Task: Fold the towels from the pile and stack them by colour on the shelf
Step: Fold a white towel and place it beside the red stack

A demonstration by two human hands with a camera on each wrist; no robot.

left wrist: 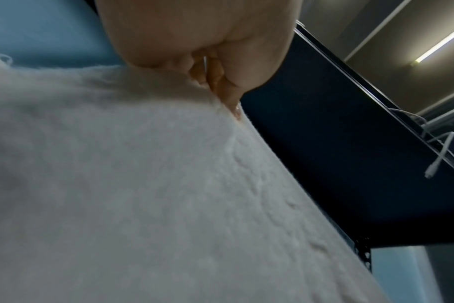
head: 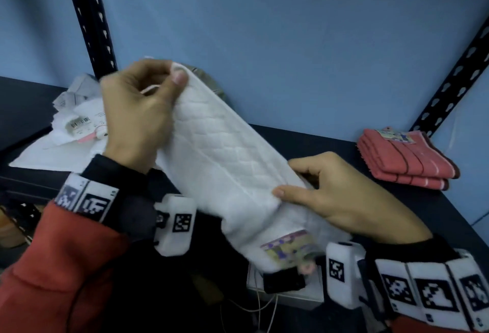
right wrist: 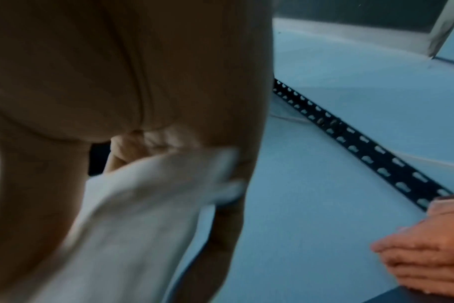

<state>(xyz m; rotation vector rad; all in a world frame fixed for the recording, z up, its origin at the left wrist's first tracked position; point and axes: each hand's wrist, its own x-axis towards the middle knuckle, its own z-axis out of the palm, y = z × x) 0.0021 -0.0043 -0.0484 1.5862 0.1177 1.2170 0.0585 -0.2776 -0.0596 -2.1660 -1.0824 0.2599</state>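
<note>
A white quilted towel (head: 227, 163) hangs folded lengthwise in the air above the dark shelf (head: 330, 147). My left hand (head: 137, 110) pinches its upper end, thumb over the edge. My right hand (head: 338, 195) grips its lower right edge, thumb on top and fingers behind. A colourful label (head: 288, 250) shows at the towel's bottom end. The left wrist view is filled by the white towel (left wrist: 143, 194) under curled fingers (left wrist: 220, 86). In the right wrist view the towel (right wrist: 148, 201) runs through my right hand's grasp. Folded red towels (head: 407, 158) are stacked at the shelf's right.
White towels with paper tags (head: 71, 131) lie piled at the shelf's left. Black perforated shelf uprights stand at back left (head: 90, 17) and right (head: 455, 78), before a blue wall. A white box (head: 285, 293) and cables sit below the shelf's front edge.
</note>
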